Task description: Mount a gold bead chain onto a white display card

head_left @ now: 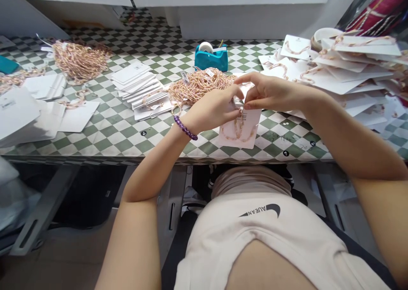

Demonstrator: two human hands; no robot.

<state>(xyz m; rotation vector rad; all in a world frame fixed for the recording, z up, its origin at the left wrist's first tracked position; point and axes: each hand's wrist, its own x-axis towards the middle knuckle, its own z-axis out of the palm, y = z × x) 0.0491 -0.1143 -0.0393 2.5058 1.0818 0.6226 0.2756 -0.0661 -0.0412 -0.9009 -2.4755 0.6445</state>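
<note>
My left hand [214, 109] and my right hand [267, 93] meet over the near middle of the table, both pinching the top edge of a white display card [251, 124]. A pink and gold chain [238, 130] hangs in a loop across that card. The fingertips of both hands close on the chain's upper end at the card's top. A purple bead bracelet [185, 128] sits on my left wrist. The card is held slightly raised and tilted over the checked tablecloth.
A loose heap of pink chains [199, 85] lies just behind my hands, with a teal tape dispenser [211, 57] behind it. Blank white cards [140, 88] are stacked at centre left. Another chain heap [79, 60] lies far left. Finished carded chains [341, 69] pile at right.
</note>
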